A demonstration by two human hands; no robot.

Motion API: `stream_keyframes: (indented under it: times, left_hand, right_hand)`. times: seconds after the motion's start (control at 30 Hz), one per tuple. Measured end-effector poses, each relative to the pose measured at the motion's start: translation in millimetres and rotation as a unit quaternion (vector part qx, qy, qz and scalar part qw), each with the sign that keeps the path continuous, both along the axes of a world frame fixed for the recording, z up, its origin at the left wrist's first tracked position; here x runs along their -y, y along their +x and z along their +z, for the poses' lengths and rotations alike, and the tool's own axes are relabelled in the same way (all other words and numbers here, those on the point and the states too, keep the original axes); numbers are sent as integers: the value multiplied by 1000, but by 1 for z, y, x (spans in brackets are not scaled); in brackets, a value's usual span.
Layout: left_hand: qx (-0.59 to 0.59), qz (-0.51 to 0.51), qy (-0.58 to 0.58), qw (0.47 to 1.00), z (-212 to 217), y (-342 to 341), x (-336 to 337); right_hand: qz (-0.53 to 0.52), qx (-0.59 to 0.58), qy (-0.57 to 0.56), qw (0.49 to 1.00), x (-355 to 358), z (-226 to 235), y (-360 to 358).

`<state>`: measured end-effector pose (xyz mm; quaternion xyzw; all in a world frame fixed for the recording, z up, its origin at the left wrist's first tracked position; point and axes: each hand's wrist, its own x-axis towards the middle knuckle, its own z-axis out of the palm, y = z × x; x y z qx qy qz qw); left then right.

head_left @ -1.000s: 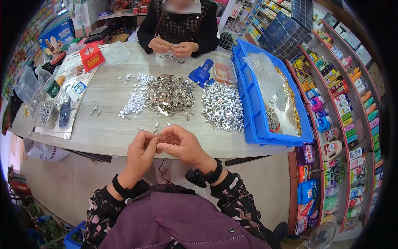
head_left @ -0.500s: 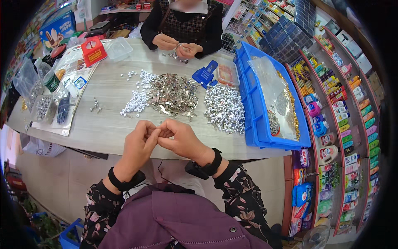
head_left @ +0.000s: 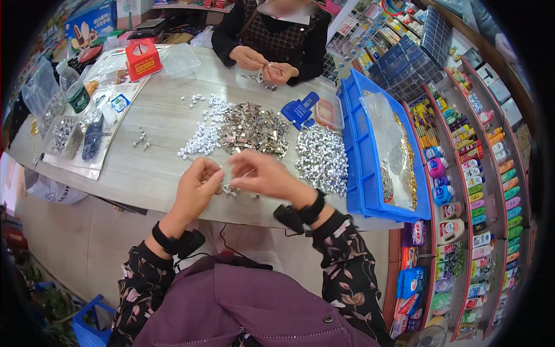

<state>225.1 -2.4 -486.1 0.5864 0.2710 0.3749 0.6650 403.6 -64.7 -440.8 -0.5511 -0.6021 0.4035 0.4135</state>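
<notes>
My left hand (head_left: 199, 185) is closed in a pinch over the near table edge, with a tiny pale piece at its fingertips, too small to name. My right hand (head_left: 263, 175) is just beside it, apart from it and smeared by motion; its grip is unclear. A few small metal pieces (head_left: 231, 191) lie beneath the right hand. Beyond my hands spreads a pile of flat silvery metal clips (head_left: 254, 128). Small white round pieces (head_left: 199, 140) lie left of it, and a heap of white-and-metal pieces (head_left: 321, 159) lies to its right.
Across the table (head_left: 156, 168), a person's hands (head_left: 272, 68) handle small pieces. A blue crate (head_left: 361, 173) holding bags stands at the right, beside a blue plastic device (head_left: 300, 109) and a lidded box (head_left: 329, 113). A tub (head_left: 62, 136) and bottle (head_left: 75, 92) stand left.
My hands were together at the fingertips; the right hand has parted from the left and moved right. The view has shifted slightly, and small metal pieces now show beneath the right hand.
</notes>
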Motion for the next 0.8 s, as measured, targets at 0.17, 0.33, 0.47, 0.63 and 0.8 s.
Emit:
stream_keyframes:
  times: [0.17,0.33,0.47,0.63,0.8]
  left_hand:
    - [-185,51,220,956,-5,-23,-11]
    - [-232,89,355,901,-13,-22,-10]
    - [-229,93,335,909,-12,-24,-9]
    - [-214,91,328,915,-10,-25,-8]
    - [-202,100,328,917,-10,-26,-7]
  right_hand:
    - [-208,354,50,911,-32,5,119]
    - [-229,501,20,835,-56,-17,157]
    - [-238,548,3,802,-66,-29,162]
    - [-239,577,-34,780,-71,-32,167]
    - [-259,584,-42,768,-62,-15,162]
